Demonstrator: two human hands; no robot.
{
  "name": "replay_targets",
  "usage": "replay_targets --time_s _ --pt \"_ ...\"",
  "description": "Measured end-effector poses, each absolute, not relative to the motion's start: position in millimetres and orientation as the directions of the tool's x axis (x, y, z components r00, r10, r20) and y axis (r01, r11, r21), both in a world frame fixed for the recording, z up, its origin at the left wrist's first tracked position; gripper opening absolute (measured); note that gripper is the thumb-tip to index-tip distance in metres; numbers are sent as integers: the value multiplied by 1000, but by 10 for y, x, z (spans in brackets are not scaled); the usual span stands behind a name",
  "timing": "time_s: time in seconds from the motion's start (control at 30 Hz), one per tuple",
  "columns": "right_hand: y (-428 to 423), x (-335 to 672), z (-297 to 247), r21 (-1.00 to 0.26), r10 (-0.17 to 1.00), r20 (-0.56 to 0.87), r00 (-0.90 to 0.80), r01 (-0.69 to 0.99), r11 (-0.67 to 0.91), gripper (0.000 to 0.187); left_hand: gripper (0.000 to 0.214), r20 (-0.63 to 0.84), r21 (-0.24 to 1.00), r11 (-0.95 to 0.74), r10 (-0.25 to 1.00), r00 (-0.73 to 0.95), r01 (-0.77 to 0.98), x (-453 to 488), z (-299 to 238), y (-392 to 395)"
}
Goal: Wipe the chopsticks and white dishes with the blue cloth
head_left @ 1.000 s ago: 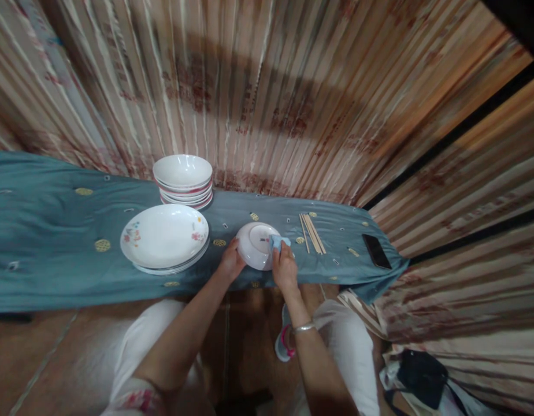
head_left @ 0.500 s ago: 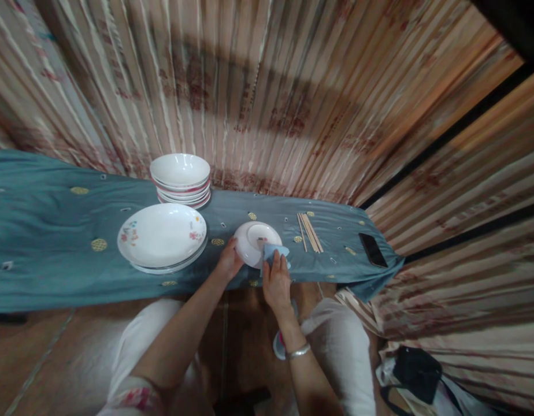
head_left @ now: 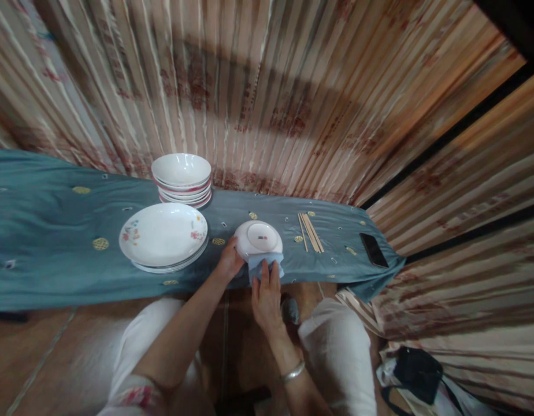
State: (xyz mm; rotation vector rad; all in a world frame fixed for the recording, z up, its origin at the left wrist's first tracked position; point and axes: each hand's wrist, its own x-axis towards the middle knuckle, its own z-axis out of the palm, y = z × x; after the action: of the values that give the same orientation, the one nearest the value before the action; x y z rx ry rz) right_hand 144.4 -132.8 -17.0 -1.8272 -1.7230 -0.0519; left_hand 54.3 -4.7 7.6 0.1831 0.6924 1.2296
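A white bowl (head_left: 259,236) is turned so that its base and foot ring face me, with a small dark and red mark in the middle. My left hand (head_left: 230,260) grips its left edge, the thumb side against the rim. Against the bowl's near side lies a light blue cloth (head_left: 266,266), pressed there by the fingers of my right hand (head_left: 267,297), which wears a silver bangle at the wrist. Part of the bowl's lower rim is hidden behind the cloth.
Left of the bowl are stacked oval plates (head_left: 163,236) with flower prints. Behind them stands a stack of white bowls (head_left: 181,170). Several chopsticks (head_left: 311,233) and a black phone (head_left: 373,250) lie to the right on the teal tablecloth (head_left: 54,231). A patterned curtain (head_left: 249,98) hangs behind.
My right hand and the cloth have slid from the bowl's right side to its near side, slightly left and down. The bowl's base is now more exposed. My left hand keeps its grip.
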Motion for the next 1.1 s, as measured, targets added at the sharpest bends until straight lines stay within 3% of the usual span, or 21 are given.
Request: replay_targets --time_s 0.2,0.33,0.73,1.1 --pt "-1335 1334 -115 -283 893 450 -19 945 163 46 40 -475 439 445 852 219 -781 543 137 -65" --pt "-1256 1296 -65 -230 898 432 -82 953 198 46 44 -458 422 442 858 234 -791 519 232 -120" --pt "-861 1400 297 -132 913 245 -325 922 364 45 41 -457 415 409 866 202 -813 468 212 -113" --pt "-500 1339 390 -84 891 207 -404 900 427 40 44 -540 356 441 816 203 -824 483 237 -127"
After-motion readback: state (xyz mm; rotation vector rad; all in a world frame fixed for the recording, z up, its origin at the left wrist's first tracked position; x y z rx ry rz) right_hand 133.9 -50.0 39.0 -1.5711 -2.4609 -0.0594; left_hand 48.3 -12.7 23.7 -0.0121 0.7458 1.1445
